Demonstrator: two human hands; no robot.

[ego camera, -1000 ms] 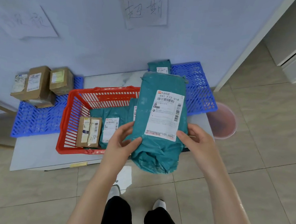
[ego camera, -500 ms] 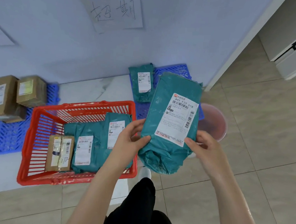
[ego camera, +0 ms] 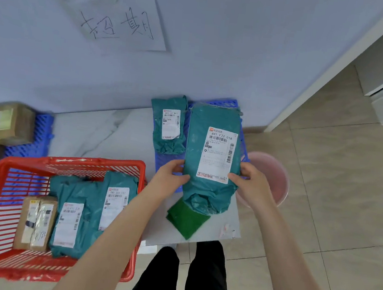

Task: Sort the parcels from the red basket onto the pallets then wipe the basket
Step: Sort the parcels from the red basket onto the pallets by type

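Note:
A teal mailer parcel (ego camera: 213, 152) with a white label hangs over the right blue pallet (ego camera: 167, 161). My left hand (ego camera: 171, 173) grips its left edge and my right hand (ego camera: 250, 181) pinches its right edge near the label's bottom. Another teal parcel (ego camera: 169, 126) lies flat on that pallet beside it. The red basket (ego camera: 3, 196) at lower left holds two teal mailers (ego camera: 89, 212) and a small brown box (ego camera: 36, 220). A folded green cloth (ego camera: 187, 220) lies on the white board under the held parcel.
Brown cardboard boxes (ego camera: 8, 123) sit on the left blue pallet (ego camera: 40, 133). A pink bucket (ego camera: 272, 177) stands on the tiled floor at the right. A handwritten paper sign (ego camera: 120, 21) is stuck on the wall above. My legs are below the board.
The parcel, held in both hands, has moved away from the basket and to the right, over the right pallet. The view has shifted right and the green cloth has come into sight.

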